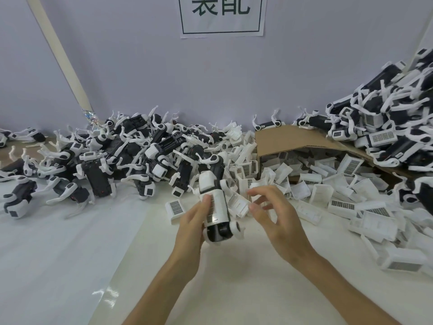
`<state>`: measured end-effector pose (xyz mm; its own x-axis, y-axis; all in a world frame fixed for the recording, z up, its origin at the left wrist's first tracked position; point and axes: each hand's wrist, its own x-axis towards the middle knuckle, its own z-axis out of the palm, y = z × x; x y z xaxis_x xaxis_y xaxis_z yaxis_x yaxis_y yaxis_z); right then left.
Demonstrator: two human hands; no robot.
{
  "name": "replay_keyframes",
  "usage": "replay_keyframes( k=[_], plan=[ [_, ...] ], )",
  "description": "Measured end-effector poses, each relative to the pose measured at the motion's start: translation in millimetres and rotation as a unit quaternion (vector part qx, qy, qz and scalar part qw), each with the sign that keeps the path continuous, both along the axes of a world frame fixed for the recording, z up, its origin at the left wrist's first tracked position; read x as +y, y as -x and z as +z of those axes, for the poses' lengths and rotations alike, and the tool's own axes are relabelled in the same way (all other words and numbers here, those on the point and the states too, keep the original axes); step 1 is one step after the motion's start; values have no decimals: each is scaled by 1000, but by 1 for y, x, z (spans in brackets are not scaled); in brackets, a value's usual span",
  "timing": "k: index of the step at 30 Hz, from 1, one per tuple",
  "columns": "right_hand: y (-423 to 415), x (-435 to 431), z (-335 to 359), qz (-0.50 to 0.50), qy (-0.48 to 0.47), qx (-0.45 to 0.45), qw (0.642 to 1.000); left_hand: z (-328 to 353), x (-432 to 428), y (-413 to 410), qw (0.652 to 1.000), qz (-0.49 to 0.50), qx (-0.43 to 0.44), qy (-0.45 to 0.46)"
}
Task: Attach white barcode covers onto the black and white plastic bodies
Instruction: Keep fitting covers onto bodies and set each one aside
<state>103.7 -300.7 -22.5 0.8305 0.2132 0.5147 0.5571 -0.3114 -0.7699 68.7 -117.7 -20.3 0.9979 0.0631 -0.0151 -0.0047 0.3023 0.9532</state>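
Note:
My left hand [193, 225] grips a black and white plastic body [216, 202] from its left side, holding it upright above the table with a white cover on its front face. Just to the right of the body hovers my right hand [273, 214], fingers spread and loosely bent, holding nothing. Loose white barcode covers [339, 205] lie heaped at the right, and one cover [175, 208] lies alone beside my left hand. A big pile of bodies [131, 156] fills the table's back left.
A tipped brown cardboard box [302, 139] spills covers at the back right. More bodies [386, 123] are stacked high on and behind it. A white sheet [70, 242] covers the table in front. A paper sign [222, 15] hangs on the grey wall.

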Motion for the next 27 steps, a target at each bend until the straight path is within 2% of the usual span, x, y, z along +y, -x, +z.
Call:
replay_keyframes(
  k=[6,9,12,13,16,18,20,23,25,26,27],
  plan=[
    [3,-3,16,56,-44,85,994,-9,-8,-1,981,-137,-60,-122],
    [-5,-5,30,60,-32,197,978,-12,-10,-2,964,-169,-81,-187],
    [-2,-18,32,100,28,149,983,-16,-12,-4,960,-140,-85,-228],
    [-1,-22,32,118,29,160,980,-17,-12,-5,963,-123,-75,-229],
    [-3,-32,32,154,-3,199,968,-15,-11,-11,978,-73,-11,-197],
    [-8,-36,37,174,-33,232,956,-12,-6,-18,995,-19,26,-95],
    [-10,-43,40,199,-62,267,941,-8,5,-23,999,40,29,-9],
    [-20,-53,57,214,-54,285,933,-7,20,-24,996,82,34,28],
    [-35,-63,85,161,-67,268,948,-6,22,-25,996,68,48,34],
    [-45,-73,103,106,-114,255,954,-4,20,-24,996,55,56,36],
    [-54,-87,126,60,-212,241,945,-2,18,-23,997,39,61,36]
  ],
)
